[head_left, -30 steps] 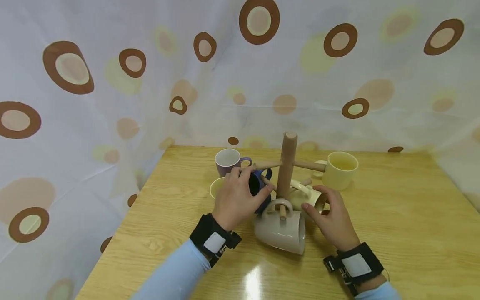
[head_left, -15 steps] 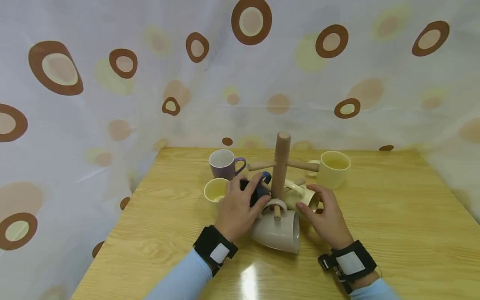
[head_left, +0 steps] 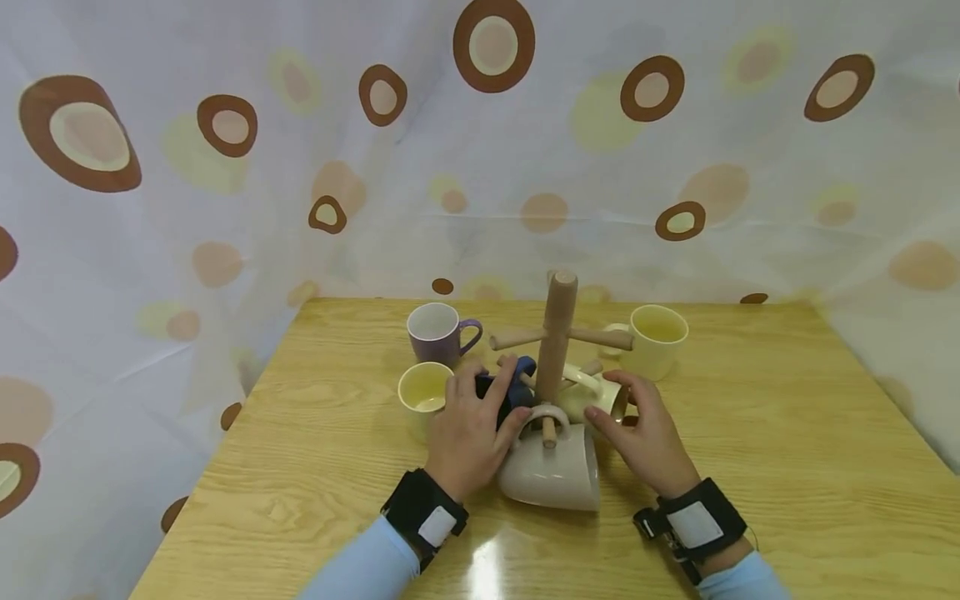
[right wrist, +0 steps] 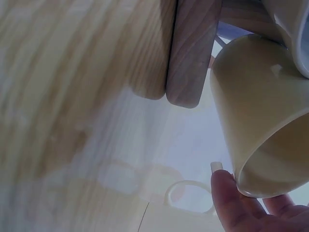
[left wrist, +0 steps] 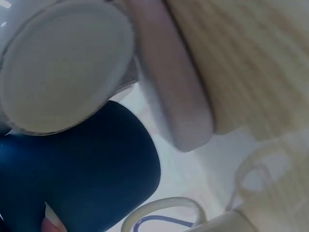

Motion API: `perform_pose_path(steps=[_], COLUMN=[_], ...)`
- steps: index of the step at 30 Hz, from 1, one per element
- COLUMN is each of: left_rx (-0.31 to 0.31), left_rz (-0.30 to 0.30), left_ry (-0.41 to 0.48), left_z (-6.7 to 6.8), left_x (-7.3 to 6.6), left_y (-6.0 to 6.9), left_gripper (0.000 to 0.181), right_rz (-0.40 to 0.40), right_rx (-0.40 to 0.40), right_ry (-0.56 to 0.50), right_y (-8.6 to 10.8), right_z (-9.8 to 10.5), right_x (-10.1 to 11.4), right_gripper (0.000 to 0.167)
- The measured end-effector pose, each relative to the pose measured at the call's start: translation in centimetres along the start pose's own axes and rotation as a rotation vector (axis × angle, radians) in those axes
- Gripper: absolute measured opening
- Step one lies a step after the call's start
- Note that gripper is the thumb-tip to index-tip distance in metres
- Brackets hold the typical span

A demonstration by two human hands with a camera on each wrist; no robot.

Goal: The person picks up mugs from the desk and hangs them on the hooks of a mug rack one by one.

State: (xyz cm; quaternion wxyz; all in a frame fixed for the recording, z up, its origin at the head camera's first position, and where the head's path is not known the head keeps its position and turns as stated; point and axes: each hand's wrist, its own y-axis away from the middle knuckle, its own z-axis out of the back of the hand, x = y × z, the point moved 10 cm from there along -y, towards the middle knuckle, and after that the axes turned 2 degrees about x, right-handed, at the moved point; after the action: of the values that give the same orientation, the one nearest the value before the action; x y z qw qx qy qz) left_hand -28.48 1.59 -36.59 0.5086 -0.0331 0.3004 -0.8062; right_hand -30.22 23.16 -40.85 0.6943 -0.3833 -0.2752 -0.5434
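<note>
In the head view a wooden mug tree (head_left: 555,333) stands mid-table with mugs on its lower pegs. My left hand (head_left: 468,437) holds a dark blue mug (head_left: 519,390) on the left lower peg, fingers and thumb about its mouth. The left wrist view shows the blue mug's side (left wrist: 106,169) with one fingertip (left wrist: 53,223) against it. My right hand (head_left: 652,437) holds a cream mug (head_left: 588,407) near its rim on the right; its fingers (right wrist: 227,195) touch that rim in the right wrist view. A grey-white mug (head_left: 551,475) hangs by its handle on the front peg.
Behind the left hand stand a purple mug (head_left: 435,340) and a yellow mug (head_left: 424,396), both upright. Another pale yellow mug (head_left: 656,350) stands at the back right. Two upper pegs of the tree stick out sideways, bare. A patterned curtain (head_left: 570,167) hangs behind the table (head_left: 787,467).
The head view has shifted slightly. My left hand has come down a little with the blue mug, uncovering more of the yellow mug. The right hand keeps its place at the cream mug.
</note>
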Motion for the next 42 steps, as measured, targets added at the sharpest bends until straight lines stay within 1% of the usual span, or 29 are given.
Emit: perform_pose_path(steps=[4, 7, 10, 13, 16, 19, 21, 23, 25, 26, 27, 29, 31, 33, 35, 38, 40, 42], left_rx=[-0.028, -0.043, -0.068, -0.099, -0.112, -0.104, -0.084, -0.056, -0.033, -0.025, -0.016, -0.01, 0.0, 0.011, 0.021, 0.029, 0.028, 0.025], left_rz=[-0.017, -0.023, -0.029, -0.04, -0.051, -0.053, -0.046, -0.03, -0.013, -0.004, 0.005, 0.032, 0.05, 0.062, 0.067, 0.06, 0.049, 0.031], left_ry=[0.032, 0.042, 0.055, 0.074, 0.095, 0.124, 0.157, 0.192, 0.217, 0.224, 0.227, 0.216, 0.209, 0.211, 0.217, 0.224, 0.22, 0.212], left_z=[-0.4, -0.6, -0.6, -0.5, -0.4, -0.4, -0.6, -0.8, -1.0, -1.1, -1.2, -1.2, -1.3, -1.4, -1.5, -1.6, -1.7, -1.7], left_x=[-0.1, 0.0, -0.1, -0.1, -0.3, -0.3, -0.3, -0.1, 0.2, 0.3, 0.4, 0.9, 1.2, 1.3, 1.3, 1.2, 1.0, 0.8], left_y=[0.0, 0.5, 0.7, 0.7, 0.9, 0.9, 0.9, 0.8, 0.8, 0.8, 0.9, 1.1, 1.4, 1.7, 1.8, 1.5, 1.2, 0.9], left_gripper=[0.062, 0.062, 0.064, 0.066, 0.066, 0.066, 0.064, 0.062, 0.059, 0.059, 0.059, 0.059, 0.06, 0.06, 0.06, 0.06, 0.059, 0.059], right_rz=[0.021, 0.034, 0.061, 0.092, 0.117, 0.148, 0.174, 0.176, 0.145, 0.123, 0.089, -0.003, -0.079, -0.139, -0.164, -0.16, -0.138, -0.1], right_rx=[0.021, 0.061, 0.114, 0.178, 0.236, 0.242, 0.224, 0.206, 0.221, 0.238, 0.269, 0.367, 0.458, 0.501, 0.484, 0.378, 0.31, 0.263], right_ry=[-0.002, 0.034, 0.106, 0.189, 0.275, 0.37, 0.481, 0.609, 0.744, 0.791, 0.815, 0.816, 0.791, 0.753, 0.746, 0.745, 0.746, 0.739], right_y=[-0.3, -0.5, -0.7, -1.1, -1.4, -2.8, -4.5, -6.6, -8.6, -9.6, -10.3, -11.8, -12.7, -13.2, -13.6, -14.0, -13.8, -13.2], right_z=[0.3, 0.3, 0.5, 1.1, 1.9, 3.5, 5.0, 6.4, 7.3, 7.5, 7.5, 6.5, 5.2, 4.2, 3.9, 4.4, 4.9, 5.3], right_x=[0.1, 0.1, 0.3, 0.9, 1.3, 1.9, 2.1, 1.9, 1.2, 0.7, 0.0, -1.8, -3.9, -5.7, -6.9, -7.2, -7.0, -6.8], right_gripper=[0.055, 0.056, 0.058, 0.061, 0.056, 0.047, 0.045, 0.047, 0.06, 0.066, 0.073, 0.087, 0.095, 0.089, 0.075, 0.05, 0.045, 0.047])
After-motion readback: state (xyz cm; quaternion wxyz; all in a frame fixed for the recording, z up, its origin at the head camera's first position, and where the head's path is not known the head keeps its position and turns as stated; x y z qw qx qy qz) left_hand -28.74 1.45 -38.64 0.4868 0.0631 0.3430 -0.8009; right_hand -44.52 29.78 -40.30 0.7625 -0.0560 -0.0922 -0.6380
